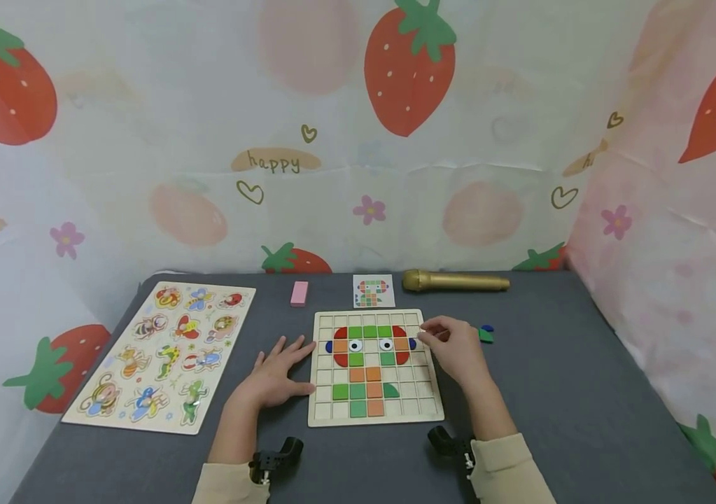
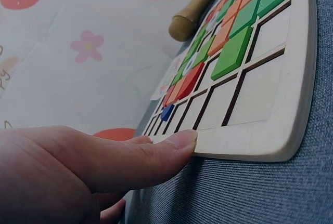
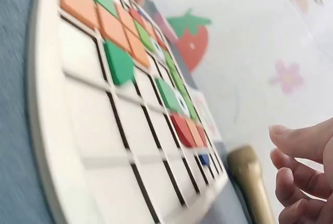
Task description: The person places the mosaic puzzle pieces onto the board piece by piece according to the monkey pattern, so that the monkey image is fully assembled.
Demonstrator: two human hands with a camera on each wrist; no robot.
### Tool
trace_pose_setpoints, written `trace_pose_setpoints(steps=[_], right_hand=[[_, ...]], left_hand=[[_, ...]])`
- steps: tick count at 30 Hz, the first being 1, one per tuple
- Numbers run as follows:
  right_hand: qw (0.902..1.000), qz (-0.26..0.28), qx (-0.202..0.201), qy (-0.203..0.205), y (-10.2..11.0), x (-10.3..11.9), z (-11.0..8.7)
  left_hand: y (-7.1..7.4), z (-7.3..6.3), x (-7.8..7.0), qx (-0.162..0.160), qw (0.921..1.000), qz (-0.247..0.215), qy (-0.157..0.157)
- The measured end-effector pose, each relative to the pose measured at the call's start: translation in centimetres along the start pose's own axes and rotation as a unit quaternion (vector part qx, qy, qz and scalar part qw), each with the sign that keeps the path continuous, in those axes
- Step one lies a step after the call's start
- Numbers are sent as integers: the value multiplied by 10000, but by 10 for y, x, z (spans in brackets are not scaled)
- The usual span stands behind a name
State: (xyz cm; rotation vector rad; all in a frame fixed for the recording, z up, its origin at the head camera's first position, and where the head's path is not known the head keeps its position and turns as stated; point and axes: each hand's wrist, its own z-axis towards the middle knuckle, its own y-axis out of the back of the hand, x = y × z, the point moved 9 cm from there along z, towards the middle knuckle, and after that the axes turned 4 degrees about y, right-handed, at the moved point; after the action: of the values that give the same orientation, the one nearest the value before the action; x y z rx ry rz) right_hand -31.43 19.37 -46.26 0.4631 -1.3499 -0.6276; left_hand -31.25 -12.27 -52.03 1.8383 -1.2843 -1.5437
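Note:
A wooden grid board (image 1: 326, 414) lies on the table, bearing red, green, orange and blue pieces and two eye tiles. My left hand (image 1: 272, 378) is spread at the board's left side, its thumb (image 2: 179, 141) against the frame. At the board's right edge, my right hand (image 1: 455, 348) hovers with loosely bent fingers close by a small blue piece (image 1: 413, 344). Nothing shows between that thumb and the fingers in the right wrist view. Another blue piece (image 1: 329, 346) sits on the left side of the grid. A green rounded piece (image 1: 390, 390) lies low on the grid.
Loose blue (image 1: 487, 327) and green (image 1: 486, 337) pieces lie right of my right hand. Behind the board are a pattern card (image 1: 372, 291), a pink block (image 1: 299, 294) and a gold microphone (image 1: 458, 281). An insect picture board (image 1: 162, 425) lies at the left.

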Motion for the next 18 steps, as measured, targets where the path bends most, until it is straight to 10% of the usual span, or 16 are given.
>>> trace_pose_setpoints(steps=[18], right_hand=[[9901, -274, -769, -1144, 53, -92, -3]], left_hand=[[-1, 1, 1, 1, 10000, 10, 26]])
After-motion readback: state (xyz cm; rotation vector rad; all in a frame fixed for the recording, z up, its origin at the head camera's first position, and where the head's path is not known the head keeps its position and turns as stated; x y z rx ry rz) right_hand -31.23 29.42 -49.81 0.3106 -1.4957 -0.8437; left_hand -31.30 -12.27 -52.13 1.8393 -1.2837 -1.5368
